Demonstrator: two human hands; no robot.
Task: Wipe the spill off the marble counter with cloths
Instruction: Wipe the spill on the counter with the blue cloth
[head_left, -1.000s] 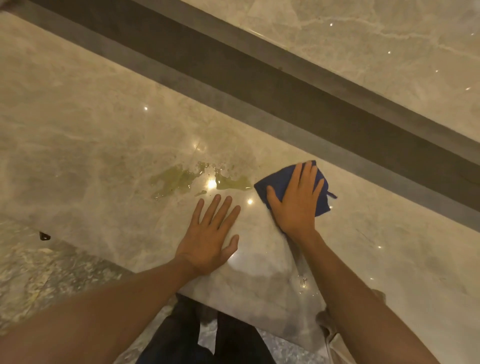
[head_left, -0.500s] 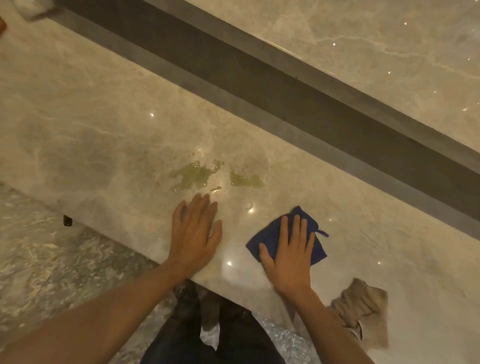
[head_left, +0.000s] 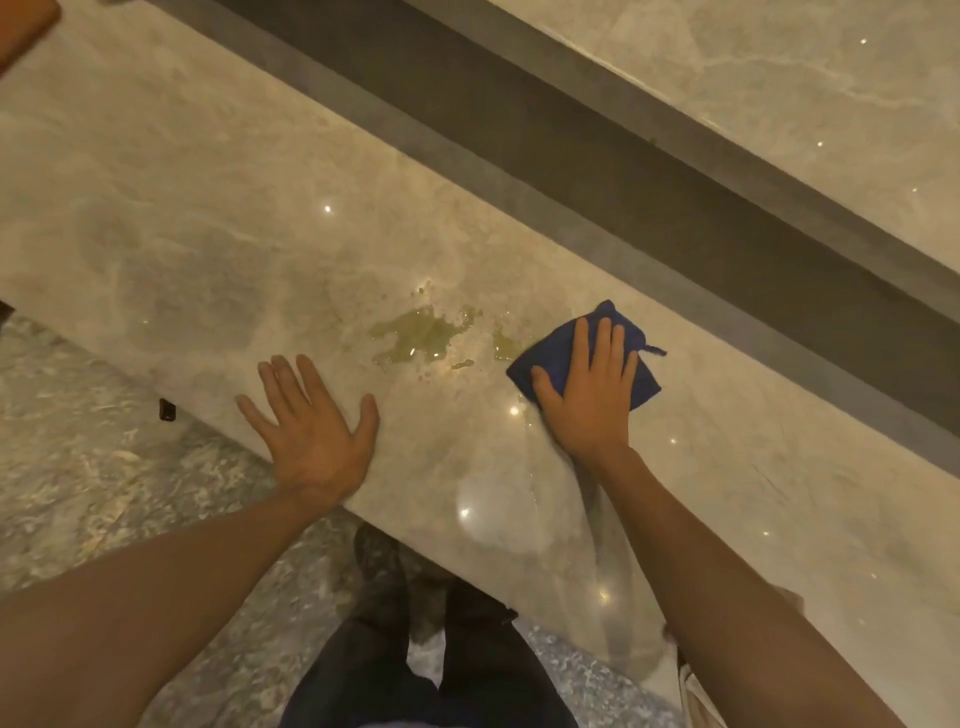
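The job looks only just begun. A yellow-green puddle of spilled liquid (head_left: 423, 335) is seen on the shiny beige marble bench (head_left: 208, 218), and most of it is not yet wiped. Small drops are dotted around the puddle, on its far side and its near side.

A folded dark blue cloth (head_left: 641, 376) is pressed flat on the bench just to the right of the puddle. Its left corner seems to touch the puddle's right edge. The cloth is held down by the right hand (head_left: 589, 392), whose grip is flat, with fingers spread over the cloth and not curled around it. The left hand (head_left: 311, 426) is laid open and empty on the bench, near the puddle on its near-left side, with nothing held.

A thin wet streak can be seen on the bench below the cloth, nearer the person than the puddle. It may be a wiped patch, but this cannot be told for sure.

The task speaks of cloths, yet only one cloth is clearly seen. A pale thing at the bottom right edge, far from the puddle, is cut off and hidden by the right arm, so it cannot be named. The part of the cloth under the hand is hidden too.
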